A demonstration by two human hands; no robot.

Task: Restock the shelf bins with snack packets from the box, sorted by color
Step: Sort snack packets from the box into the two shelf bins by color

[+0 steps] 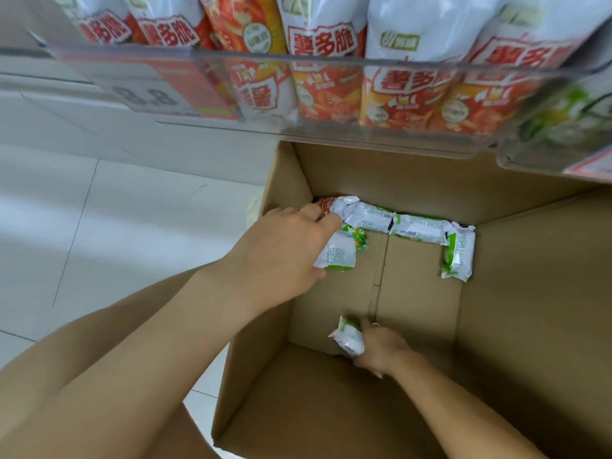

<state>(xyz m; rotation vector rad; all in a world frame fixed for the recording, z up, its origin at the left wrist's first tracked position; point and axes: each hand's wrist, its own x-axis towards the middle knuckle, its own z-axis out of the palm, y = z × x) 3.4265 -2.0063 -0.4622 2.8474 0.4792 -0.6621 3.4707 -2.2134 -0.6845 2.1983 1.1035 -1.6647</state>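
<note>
Your left hand [284, 250] reaches deep into the brown cardboard box [516, 293], fingers curling onto the crumpled red-and-white snack packet [332, 203] in its far-left corner. Your right hand [381, 352] grips a green-and-white packet [347, 336] near the front wall.

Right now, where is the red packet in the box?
The red packet lies in the box's far left corner, at the left hand's fingertips, beside a green packet.

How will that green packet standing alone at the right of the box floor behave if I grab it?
The green packet looks puffed and crinkled, so probably light and soft, denting under fingers. Its glossy film may be slippery. Standing on edge by the box wall, it would likely tip if nudged.
</note>
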